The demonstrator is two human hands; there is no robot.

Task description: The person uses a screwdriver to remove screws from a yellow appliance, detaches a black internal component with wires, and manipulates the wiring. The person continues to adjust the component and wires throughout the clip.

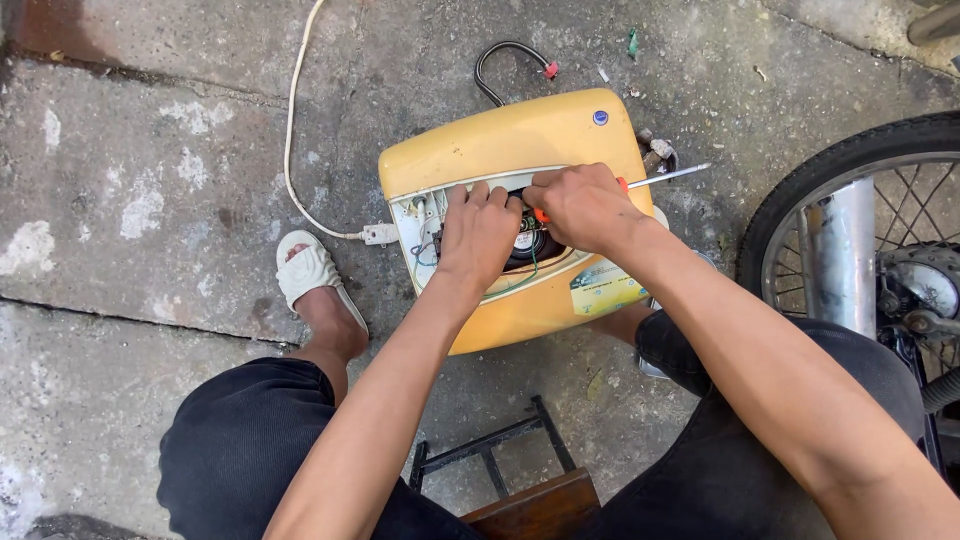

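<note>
Concrete ground all around, grey and cracked, with pale patches. Big motorbike wheel at the right edge, black tyre and shiny spokes. Black trousers on both bent knees at the bottom, with a small dark wooden stool between them. Yellow box-shaped heater in the middle of the ground, lying on its side, with an open slot showing white plastic, wires and a round black part inside. White cord running from the top edge down to a white plug just beside the heater's left end. White sandal on one foot, left of the heater. Black bent hose with a red tip, just above the heater. Left hand over the open slot, fingers curled down and pressing on its edge. Right hand clenched around the orange handle of a screwdriver, with the thin metal shaft sticking out to the right, past the heater's edge.
</note>
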